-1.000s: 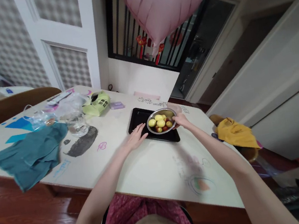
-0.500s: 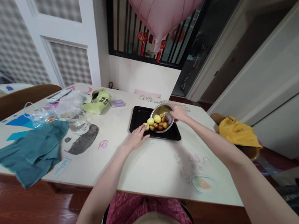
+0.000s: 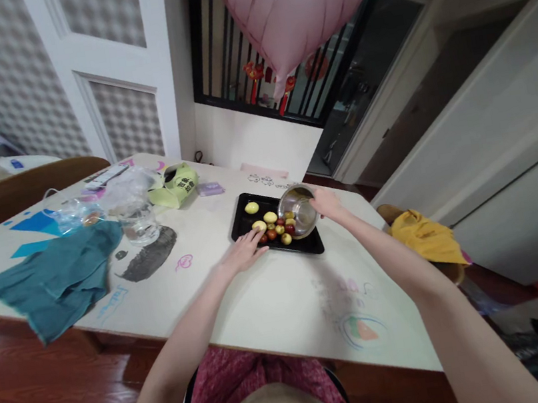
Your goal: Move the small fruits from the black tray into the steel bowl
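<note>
My right hand (image 3: 326, 204) grips the rim of a shiny metal bowl (image 3: 304, 209), which is tilted steeply to the left over a black tray (image 3: 312, 245). Fruit lies spilled across the tray: a yellow-green round fruit (image 3: 252, 208) by itself at the far left, another pale yellow one (image 3: 270, 217), and several smaller red-brown fruits (image 3: 272, 235) near the bowl's mouth. A few pieces are still inside the lip. At the tray's left near edge, my left hand (image 3: 244, 249) has its fingers stretched out, their tips against a yellow fruit (image 3: 259, 227).
Left on the white table (image 3: 264, 303) are a teal cloth (image 3: 57, 273), a clear water container (image 3: 139, 222), plastic bags (image 3: 125, 186) and a green paper bag (image 3: 174, 186). A pink balloon (image 3: 305, 7) hangs above the far side. Yellow cloth (image 3: 423, 236) drapes a chair at right.
The bowl has tipped further and shifted slightly right. Fruit has rolled out of it onto the tray, one piece reaching the far left. My left hand has hardly moved.
</note>
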Motion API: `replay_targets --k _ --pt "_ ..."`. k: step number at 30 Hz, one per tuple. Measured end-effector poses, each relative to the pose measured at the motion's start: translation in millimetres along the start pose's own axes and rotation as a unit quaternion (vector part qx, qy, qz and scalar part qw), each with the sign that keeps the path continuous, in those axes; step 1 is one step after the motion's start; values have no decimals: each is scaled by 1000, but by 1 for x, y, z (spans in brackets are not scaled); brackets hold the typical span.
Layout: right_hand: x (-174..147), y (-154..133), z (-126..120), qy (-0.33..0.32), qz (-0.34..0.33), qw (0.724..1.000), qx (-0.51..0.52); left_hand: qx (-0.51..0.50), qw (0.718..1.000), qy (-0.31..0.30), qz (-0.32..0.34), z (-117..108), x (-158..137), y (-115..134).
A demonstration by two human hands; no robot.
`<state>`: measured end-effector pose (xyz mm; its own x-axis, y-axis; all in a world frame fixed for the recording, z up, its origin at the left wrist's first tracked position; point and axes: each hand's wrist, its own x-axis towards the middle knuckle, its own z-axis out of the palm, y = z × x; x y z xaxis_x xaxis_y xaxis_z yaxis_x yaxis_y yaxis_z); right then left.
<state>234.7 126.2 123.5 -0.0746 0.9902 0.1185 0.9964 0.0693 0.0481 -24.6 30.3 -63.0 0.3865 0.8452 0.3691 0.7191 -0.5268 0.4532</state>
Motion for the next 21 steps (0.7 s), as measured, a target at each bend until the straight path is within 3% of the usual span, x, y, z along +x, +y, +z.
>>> replay_targets --k 10,15,21 --pt "-34 21 -19 60 26 996 -53 5 1000 11 -10 -1 1 2" --pt "-57 43 -14 114 43 992 -42 3 1000 26 -2 0 0 4" --pt "-69 64 -5 106 55 993 13 -5 999 45 8 -1 0 14"
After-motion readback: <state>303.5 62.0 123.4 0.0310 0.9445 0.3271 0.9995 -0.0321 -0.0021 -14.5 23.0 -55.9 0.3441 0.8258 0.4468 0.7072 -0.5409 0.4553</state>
